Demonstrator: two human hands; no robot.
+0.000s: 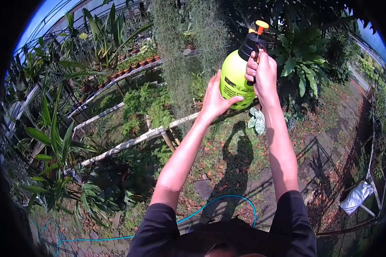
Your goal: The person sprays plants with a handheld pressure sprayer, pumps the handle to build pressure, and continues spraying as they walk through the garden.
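Note:
Both my arms stretch forward, holding up a yellow-green pump sprayer bottle (232, 70) with a black neck and an orange pump knob. My right hand (262, 70) is wrapped around the black handle below the knob, fingers curled in. Against the lower left side of the bottle rests my left hand (218, 96), its thumb across the front, supporting it. Black print shows on the bottle's side. Hanging strands of grey-green air plant (169, 55) are just beyond and left of the bottle; a faint mist seems to show near the nozzle.
A white-and-green leafed plant (257, 121) grows below the bottle. Pale rails (128, 145) and shelves of small pots (135, 65) stand to the left. A blue hose (201, 210) curves across the ground by my feet. A white bag (357, 198) lies at the right by a rail.

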